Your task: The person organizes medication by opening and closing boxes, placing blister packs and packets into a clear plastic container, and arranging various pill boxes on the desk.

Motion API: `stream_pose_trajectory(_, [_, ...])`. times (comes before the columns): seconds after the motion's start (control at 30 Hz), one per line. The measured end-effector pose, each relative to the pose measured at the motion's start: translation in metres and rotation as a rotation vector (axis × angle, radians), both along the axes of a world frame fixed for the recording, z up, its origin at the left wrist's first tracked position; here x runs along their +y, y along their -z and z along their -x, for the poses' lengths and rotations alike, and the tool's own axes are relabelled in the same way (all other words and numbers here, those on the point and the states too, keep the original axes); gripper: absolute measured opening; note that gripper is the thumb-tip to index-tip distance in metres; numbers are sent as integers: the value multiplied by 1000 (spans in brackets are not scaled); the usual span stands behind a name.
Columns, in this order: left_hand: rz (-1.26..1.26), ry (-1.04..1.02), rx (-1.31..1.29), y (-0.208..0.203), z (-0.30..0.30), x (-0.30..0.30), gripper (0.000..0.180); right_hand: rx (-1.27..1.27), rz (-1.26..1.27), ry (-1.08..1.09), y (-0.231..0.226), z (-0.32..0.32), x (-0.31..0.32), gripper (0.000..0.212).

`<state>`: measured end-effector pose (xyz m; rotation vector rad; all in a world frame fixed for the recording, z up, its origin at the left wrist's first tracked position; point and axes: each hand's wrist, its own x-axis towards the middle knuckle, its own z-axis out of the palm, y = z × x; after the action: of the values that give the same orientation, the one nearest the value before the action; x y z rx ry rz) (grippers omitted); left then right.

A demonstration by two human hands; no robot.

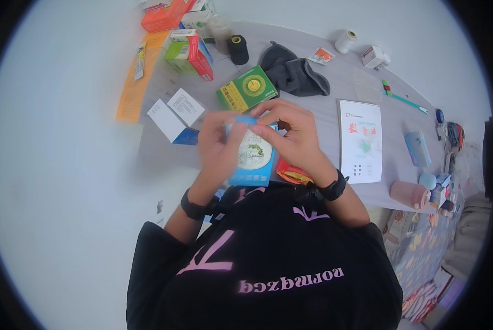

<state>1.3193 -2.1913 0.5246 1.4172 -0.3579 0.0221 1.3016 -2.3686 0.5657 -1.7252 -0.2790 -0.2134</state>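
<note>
A blue box (254,176) with a white round panel and a green picture is in front of my chest, by the near table edge. My left hand (219,143), partly smeared by motion, is closed at the box's upper left, its thumb over the front. At the box's top edge, my right hand (293,132) is closed with thumb and fingers pinched together. The fingers hide most of that top end. A red and yellow packet (294,172) lies just right of the box, below my right hand.
Beyond my hands lie a green and yellow box (246,89) and a dark grey cloth (293,69). An opened white and blue folded card (175,118) is at the left. To the right are a white booklet (361,142) and a pink cup (410,194). Black thread (238,50) stands farther back.
</note>
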Motion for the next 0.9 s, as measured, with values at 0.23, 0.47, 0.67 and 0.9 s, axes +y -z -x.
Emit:
stream_pose_trajectory(0.23, [-30, -28, -77, -4, 9, 7, 14, -237, 65, -15, 11, -5, 15, 10])
stream_pose_trajectory(0.47, [90, 25, 12, -15, 23, 15, 20, 14, -188, -73, 21, 2, 18, 12])
stream_pose_trajectory(0.67, [-1, 42, -2, -2, 29, 33, 22, 239, -224, -156, 5, 10, 14, 12])
stream_pose_trajectory(0.9, [-53, 69, 73, -11, 23, 42, 18, 287, -403, -290, 18, 9, 0, 12])
